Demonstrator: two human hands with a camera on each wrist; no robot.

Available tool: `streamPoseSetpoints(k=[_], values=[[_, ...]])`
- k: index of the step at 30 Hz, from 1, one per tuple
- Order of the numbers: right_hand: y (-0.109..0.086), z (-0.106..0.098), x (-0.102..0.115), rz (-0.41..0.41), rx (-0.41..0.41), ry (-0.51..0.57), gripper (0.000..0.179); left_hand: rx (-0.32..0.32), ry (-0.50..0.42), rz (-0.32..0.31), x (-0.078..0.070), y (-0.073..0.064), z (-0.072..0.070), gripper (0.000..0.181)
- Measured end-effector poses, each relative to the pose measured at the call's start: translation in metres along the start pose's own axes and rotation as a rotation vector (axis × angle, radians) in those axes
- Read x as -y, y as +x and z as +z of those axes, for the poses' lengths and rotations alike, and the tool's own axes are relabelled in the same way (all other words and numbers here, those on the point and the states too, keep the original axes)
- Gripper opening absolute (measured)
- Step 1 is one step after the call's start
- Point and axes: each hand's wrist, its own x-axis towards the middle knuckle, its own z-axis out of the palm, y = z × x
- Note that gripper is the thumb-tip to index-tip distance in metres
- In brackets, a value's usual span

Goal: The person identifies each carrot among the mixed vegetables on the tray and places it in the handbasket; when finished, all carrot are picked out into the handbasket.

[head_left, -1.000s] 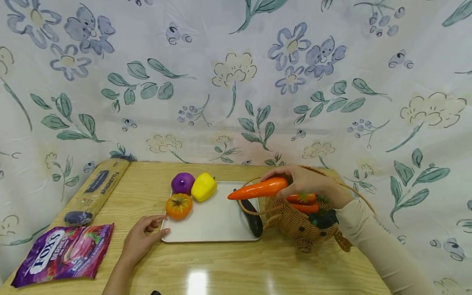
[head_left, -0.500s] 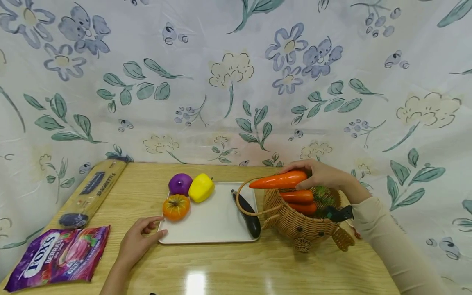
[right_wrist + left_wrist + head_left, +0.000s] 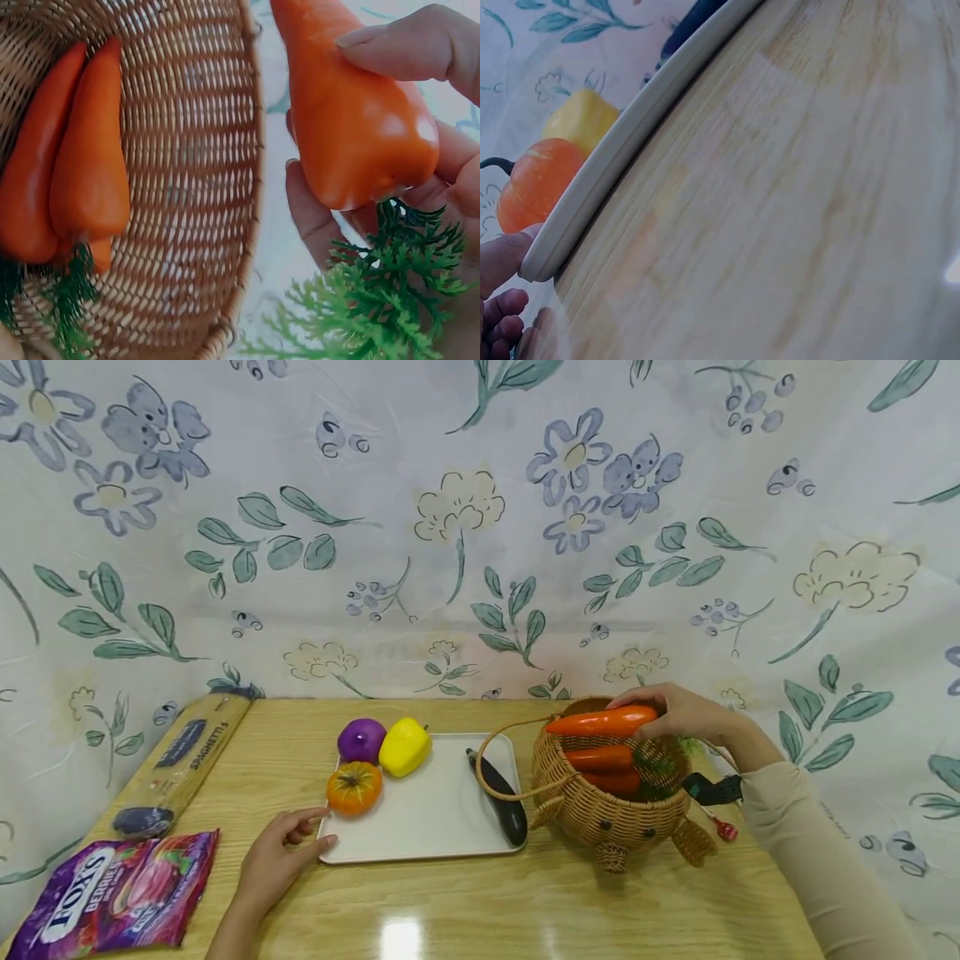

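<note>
My right hand (image 3: 688, 717) holds an orange toy carrot (image 3: 600, 722) above the wicker basket (image 3: 592, 810), thumb on one side and fingers on the other. Green leaves (image 3: 397, 277) hang from the carrot's thick end. Inside the basket lie more carrots (image 3: 94, 150), side by side. My left hand (image 3: 281, 858) rests at the left edge of the white tray (image 3: 427, 827), its thumb and a finger touching the rim. On that tray are an orange pumpkin (image 3: 354, 787), a purple round vegetable (image 3: 362, 741), a yellow pepper (image 3: 405, 747) and a dark eggplant (image 3: 504, 802).
A spaghetti pack (image 3: 187, 752) and a purple Fox's candy bag (image 3: 112, 893) lie at the left. The basket's handle (image 3: 483, 768) leans over the tray's right side. A red-wrapped lollipop (image 3: 726, 830) lies right of the basket. Floral cloth (image 3: 450, 568) hangs behind the table.
My right hand has carried the carrot rightward from over the tray's right side to above the basket and lowered it slightly. The left hand stays at the tray's edge.
</note>
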Motion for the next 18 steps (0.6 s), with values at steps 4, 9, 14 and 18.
streamPoseSetpoints(k=[4,9,14,18], values=[[0.0,-0.006,-0.007,0.015,0.004,-0.009,0.054,0.001,-0.007,0.003,0.001,-0.001,0.0,0.044],[0.004,-0.011,-0.011,0.042,0.008,-0.019,0.055,-0.003,-0.009,0.003,0.002,-0.002,0.001,0.043],[0.006,-0.016,-0.011,0.097,0.014,-0.011,0.058,-0.007,-0.006,0.005,0.003,-0.001,0.001,0.043],[0.008,-0.018,-0.014,0.125,0.028,-0.023,0.056,0.001,-0.005,0.004,0.002,0.0,0.001,0.044]])
